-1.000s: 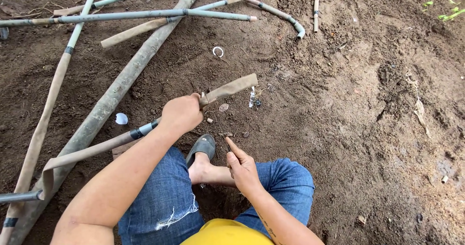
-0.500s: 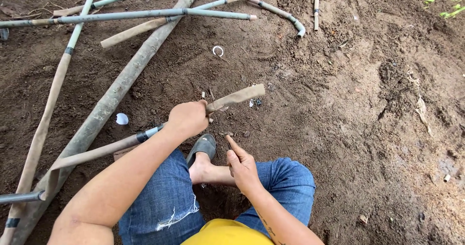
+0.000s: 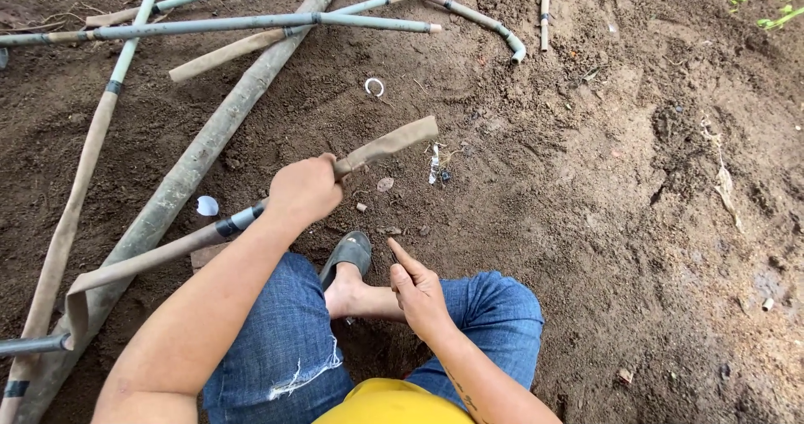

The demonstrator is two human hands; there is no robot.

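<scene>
The fingers [image 3: 322, 173] of the left hand [image 3: 303, 191] are curled tight around a flat brown hose [image 3: 381, 149]. The hose is held up off the dirt, and its cut end sticks out past the hand, up and to the right. On the other side of the hand the hose runs down to the left, past a band of black tape [image 3: 228, 226], and folds over near a fat dusty pipe [image 3: 209, 152].

The right hand [image 3: 416, 288] holds nothing. Its fingers are open and loose, with one finger pointing up toward the hose. It rests just beside the person's bare ankle, above a grey sandal [image 3: 347, 252]. The person sits low in blue jeans [image 3: 276, 349] on the bare dirt [image 3: 586, 181].

Near the hose end lie a small white and dark scrap [image 3: 435, 166] and a few little stones. A small white ring [image 3: 373, 86] lies further up. A white bit [image 3: 207, 205] lies beside the fat pipe. Thin grey-green pipes [image 3: 251, 23] cross each other at the top.

The hose end is bare, with nothing joined to it. So the work looks just begun: the hose is picked up, but nothing is fixed on it.
</scene>
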